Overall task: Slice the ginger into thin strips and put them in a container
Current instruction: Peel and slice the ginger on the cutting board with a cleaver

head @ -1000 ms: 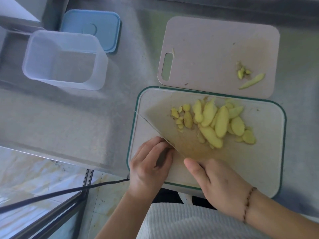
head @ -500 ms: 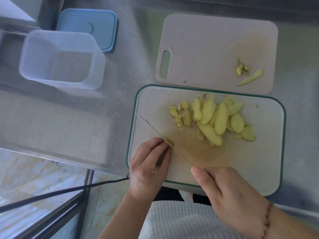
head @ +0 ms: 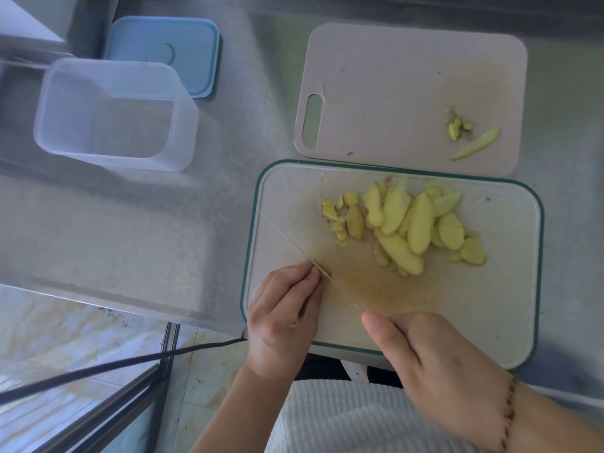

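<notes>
Your right hand (head: 438,361) gripped the thin-bladed steel knife (head: 294,246) while your curled left hand (head: 284,312) pinned a small ginger piece (head: 323,269) (mostly hidden) against it on the green-rimmed cutting board (head: 510,289); pale yellow ginger slices (head: 408,227) lay piled nearby.

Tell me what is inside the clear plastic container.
The clear plastic container shows only its bare bottom through the open top; no ginger lies in it. Its blue lid rests behind it, partly hidden by the container's wall.
</notes>
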`<state>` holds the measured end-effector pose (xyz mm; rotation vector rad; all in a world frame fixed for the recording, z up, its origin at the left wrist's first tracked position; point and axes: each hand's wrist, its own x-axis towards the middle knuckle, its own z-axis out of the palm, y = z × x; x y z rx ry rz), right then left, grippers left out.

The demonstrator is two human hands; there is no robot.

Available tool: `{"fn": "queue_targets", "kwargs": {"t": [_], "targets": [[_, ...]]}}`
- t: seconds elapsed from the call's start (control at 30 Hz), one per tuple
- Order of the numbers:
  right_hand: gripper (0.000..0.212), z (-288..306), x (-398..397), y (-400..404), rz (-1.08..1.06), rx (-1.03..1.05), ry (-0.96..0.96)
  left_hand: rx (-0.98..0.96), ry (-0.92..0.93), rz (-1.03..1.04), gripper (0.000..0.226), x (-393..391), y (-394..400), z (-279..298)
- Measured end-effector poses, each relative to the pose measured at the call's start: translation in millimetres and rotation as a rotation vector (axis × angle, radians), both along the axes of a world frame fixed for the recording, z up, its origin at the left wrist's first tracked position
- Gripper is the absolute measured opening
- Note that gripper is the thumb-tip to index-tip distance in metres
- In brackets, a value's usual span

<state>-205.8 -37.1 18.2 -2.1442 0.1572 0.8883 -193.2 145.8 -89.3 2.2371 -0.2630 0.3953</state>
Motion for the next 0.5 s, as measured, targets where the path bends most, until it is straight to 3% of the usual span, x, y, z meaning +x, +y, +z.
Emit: {"fn": "queue_targets", "kwargs": {"t": [0.5], "targets": [[0.066, -3, 3, 8, 0.022, -0.018, -0.029, 0.011, -0.017, 0.048, 0.008, 2, -2, 4]]}}
